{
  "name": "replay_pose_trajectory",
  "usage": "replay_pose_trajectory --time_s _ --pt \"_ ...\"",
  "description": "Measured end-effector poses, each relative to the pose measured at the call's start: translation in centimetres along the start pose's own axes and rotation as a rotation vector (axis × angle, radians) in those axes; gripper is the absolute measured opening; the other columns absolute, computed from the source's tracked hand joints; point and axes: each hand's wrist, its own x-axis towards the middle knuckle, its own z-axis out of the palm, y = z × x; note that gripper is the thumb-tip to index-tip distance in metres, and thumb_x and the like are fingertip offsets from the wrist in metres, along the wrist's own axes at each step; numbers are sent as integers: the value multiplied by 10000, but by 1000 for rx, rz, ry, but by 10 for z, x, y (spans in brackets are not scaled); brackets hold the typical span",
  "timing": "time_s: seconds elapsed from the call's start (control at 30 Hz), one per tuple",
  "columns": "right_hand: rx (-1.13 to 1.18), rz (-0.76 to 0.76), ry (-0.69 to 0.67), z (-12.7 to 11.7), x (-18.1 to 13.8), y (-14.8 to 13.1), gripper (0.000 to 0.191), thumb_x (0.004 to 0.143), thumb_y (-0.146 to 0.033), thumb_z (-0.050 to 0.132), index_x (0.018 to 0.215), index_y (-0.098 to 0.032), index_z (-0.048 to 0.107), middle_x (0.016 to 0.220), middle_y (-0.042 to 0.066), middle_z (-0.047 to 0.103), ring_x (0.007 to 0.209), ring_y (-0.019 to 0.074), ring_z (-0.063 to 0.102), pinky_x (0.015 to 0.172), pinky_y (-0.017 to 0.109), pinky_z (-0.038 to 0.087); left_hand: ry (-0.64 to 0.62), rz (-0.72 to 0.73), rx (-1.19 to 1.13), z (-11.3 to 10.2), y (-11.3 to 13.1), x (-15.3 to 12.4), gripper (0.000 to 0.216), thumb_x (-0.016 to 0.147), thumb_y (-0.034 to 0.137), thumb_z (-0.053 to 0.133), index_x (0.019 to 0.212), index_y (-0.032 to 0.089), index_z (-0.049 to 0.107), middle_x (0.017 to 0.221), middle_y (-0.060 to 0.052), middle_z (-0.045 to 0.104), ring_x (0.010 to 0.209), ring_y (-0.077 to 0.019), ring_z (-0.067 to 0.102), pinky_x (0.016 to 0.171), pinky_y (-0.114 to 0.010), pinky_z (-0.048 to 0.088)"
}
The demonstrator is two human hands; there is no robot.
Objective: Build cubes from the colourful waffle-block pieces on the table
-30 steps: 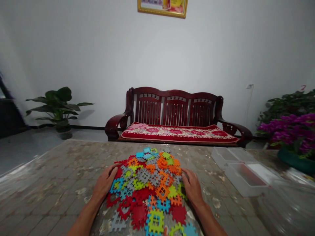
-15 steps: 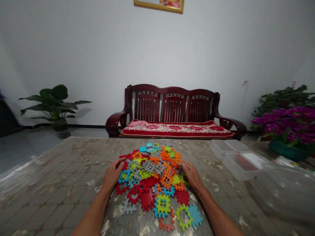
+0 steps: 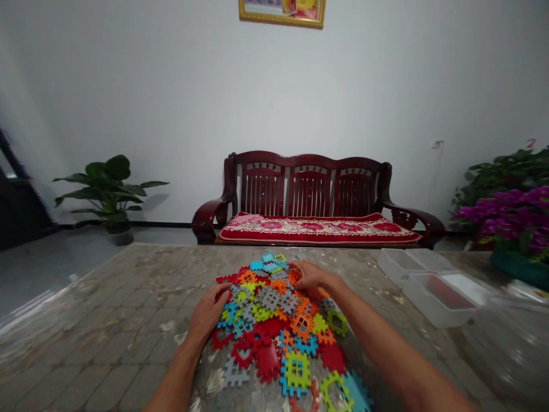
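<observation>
Left hand (image 3: 209,312) flat, fingers loosely spread, resting on left edge of pile of plastic puzzle tiles (image 3: 281,320). Right hand (image 3: 309,274) reaching over far side of pile, fingers curled onto orange piece, looks like pinch but can't tell for sure. Pile sits mid table (image 3: 107,309), heaped, loose tiles strewn on near side. Risk imo: glossy table cover, forearm lying across pile, one drag and tiles skid off near edge. Right of pile: clear plastic boxes (image 3: 433,286). Behind pile: wooden bench (image 3: 309,194), potted plant (image 3: 109,189) far left, purple flowers (image 3: 510,217) far right.
</observation>
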Motion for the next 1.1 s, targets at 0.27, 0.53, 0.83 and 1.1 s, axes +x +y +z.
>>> replay_pose_trajectory --time_s 0.27,0.53,0.83,1.1 --pt "-295 31 -59 7 3 -6 457 553 -122 671 978 -273 744 986 3 747 957 242 662 789 279 483 -18 2 47 2 -3 0 452 909 413 425 1166 209 736 1243 -85 756 1169 -251 683 1076 -418 490" --pt "-399 -29 -32 -2 -6 -3 481 643 -183 750 1119 -210 685 1141 70 709 1051 263 630 886 310 473 -41 -3 74 3 -2 2 452 900 382 428 1167 188 737 1260 -103 748 1182 -258 676 1081 -424 479" --pt "-34 -162 106 -26 -14 -33 668 643 -52 689 1295 -197 669 1152 73 718 1036 228 642 953 364 499 -16 13 88 4 -2 1 428 900 382 435 1139 212 748 1234 -88 759 1151 -253 689 1058 -422 497" --pt "594 92 245 3 -6 -23 408 698 -144 607 1078 -208 742 926 18 752 628 135 640 614 286 560 -17 26 95 1 0 0 461 898 397 409 1132 190 748 1224 -106 758 1162 -267 689 1062 -435 499"
